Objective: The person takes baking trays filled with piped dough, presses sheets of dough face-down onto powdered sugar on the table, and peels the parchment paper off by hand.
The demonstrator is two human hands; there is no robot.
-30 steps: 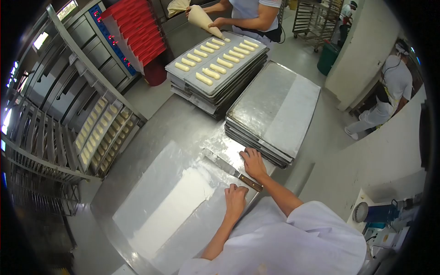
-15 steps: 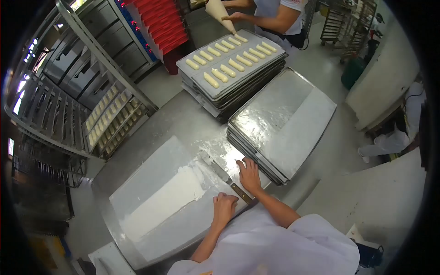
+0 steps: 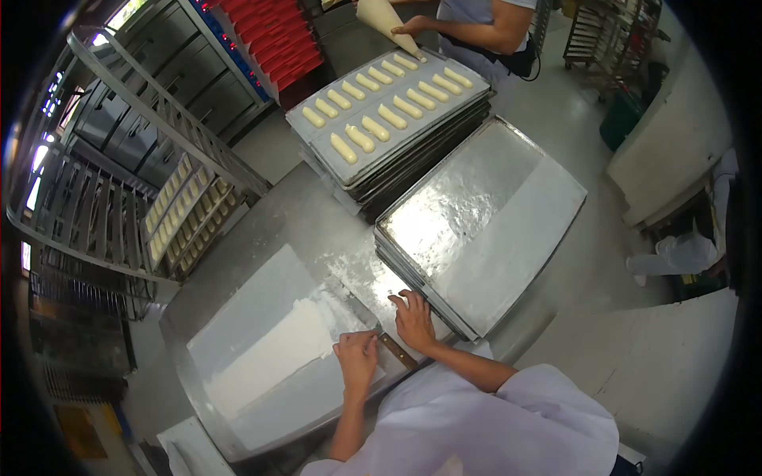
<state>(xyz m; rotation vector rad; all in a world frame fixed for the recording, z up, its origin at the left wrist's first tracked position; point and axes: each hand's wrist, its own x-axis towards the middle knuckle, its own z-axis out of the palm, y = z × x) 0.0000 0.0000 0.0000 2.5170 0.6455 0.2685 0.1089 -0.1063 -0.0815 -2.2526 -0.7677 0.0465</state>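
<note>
My left hand has its fingers curled together over the right end of the paper sheet, beside the blade of a wood-handled spatula. Whatever it may be pinching is too small to make out. A long strip of white paste or powder is spread along the paper. My right hand hovers palm down with fingers apart, just left of a stack of metal trays. Between the two hands lies the spatula, its handle toward my body. A paper sheet covers the right part of the top tray.
Across the table, a co-worker's hand holds a piping bag over a tray of piped batter fingers. A wheeled rack with filled trays stands left. Red trays are stacked behind.
My left hand has shifted left and forward, away from the spatula handle toward the blade and paper. My right hand stays near the tray stack. The co-worker's piping bag has moved rightward.
</note>
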